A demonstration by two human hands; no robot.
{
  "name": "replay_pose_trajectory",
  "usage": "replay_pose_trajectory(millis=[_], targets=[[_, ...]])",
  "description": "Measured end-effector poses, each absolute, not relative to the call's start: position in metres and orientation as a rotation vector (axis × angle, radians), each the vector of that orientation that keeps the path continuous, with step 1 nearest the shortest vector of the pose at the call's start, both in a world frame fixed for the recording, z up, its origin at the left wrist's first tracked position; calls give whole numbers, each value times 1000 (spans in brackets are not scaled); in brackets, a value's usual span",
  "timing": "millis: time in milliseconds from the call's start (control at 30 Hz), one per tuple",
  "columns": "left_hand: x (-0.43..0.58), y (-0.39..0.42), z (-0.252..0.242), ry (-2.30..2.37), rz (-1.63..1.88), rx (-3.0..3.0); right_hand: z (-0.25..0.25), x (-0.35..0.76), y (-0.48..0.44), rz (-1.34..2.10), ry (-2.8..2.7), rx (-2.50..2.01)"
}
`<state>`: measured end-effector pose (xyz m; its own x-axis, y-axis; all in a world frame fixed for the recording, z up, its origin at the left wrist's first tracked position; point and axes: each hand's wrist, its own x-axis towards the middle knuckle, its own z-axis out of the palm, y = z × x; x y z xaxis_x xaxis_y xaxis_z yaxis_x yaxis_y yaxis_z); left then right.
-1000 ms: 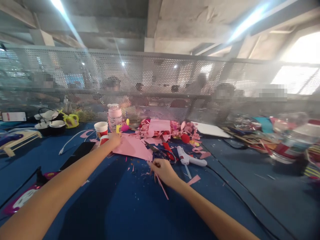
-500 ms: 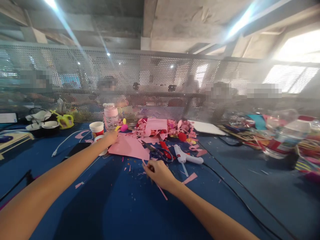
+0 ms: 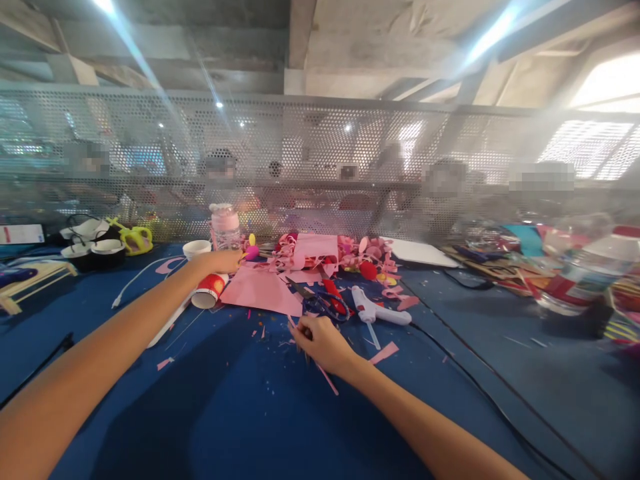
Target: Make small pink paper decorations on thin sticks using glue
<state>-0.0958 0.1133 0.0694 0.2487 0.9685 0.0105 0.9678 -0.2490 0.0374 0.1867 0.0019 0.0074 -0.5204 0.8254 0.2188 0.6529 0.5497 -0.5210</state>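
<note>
My right hand (image 3: 323, 341) is closed in a pinch over the blue table, with a thin pink paper strip (image 3: 327, 380) slanting out below its fingers. Just beyond it lie scissors (image 3: 327, 307) with dark blue handles. At the upper left my left hand (image 3: 230, 261) reaches past the cups, fingers drawn together beside a magenta and yellow piece (image 3: 251, 252); whatever they grip is hidden. A pink paper sheet (image 3: 263, 291) lies between the hands. Under my left wrist, a red paper cup (image 3: 210, 291) rests on its side, beside a white cup (image 3: 197, 249).
A white glue gun (image 3: 375, 312) with a black cord lies right of the scissors. Pink paper scraps (image 3: 317, 248) are heaped behind. A pink-topped bottle (image 3: 225, 230) stands back left; a large clear bottle (image 3: 580, 273) stands right. A perforated screen (image 3: 310, 147) borders the back.
My left hand has moved slightly forward and right, fingers farther out. The red cup beneath my left forearm now lies tipped with its mouth towards me. My right hand has barely moved.
</note>
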Motion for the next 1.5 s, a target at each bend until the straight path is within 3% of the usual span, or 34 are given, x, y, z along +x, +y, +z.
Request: replay_pose_trajectory(millis=[267, 433, 533, 1033, 1300, 1500], targets=[[-52, 95, 82, 1625, -102, 2450, 8, 187, 3, 504, -2369, -1157], [-19, 65, 57, 1787, -42, 2513, 10, 186, 1, 475, -2328, -1252], [-3, 48, 36, 2258, 22, 2545, 12, 186, 0, 456, -2289, -1334], [-2, 31, 18, 2137, -134, 2608, 14, 187, -1, 435, -2370, -1361], [-2, 27, 11, 2216, 72, 2543, 14, 187, -1, 420, -2391, -1338], [-37, 70, 59, 2266, 469, 2437, 15, 187, -3, 433, -2370, -1339]])
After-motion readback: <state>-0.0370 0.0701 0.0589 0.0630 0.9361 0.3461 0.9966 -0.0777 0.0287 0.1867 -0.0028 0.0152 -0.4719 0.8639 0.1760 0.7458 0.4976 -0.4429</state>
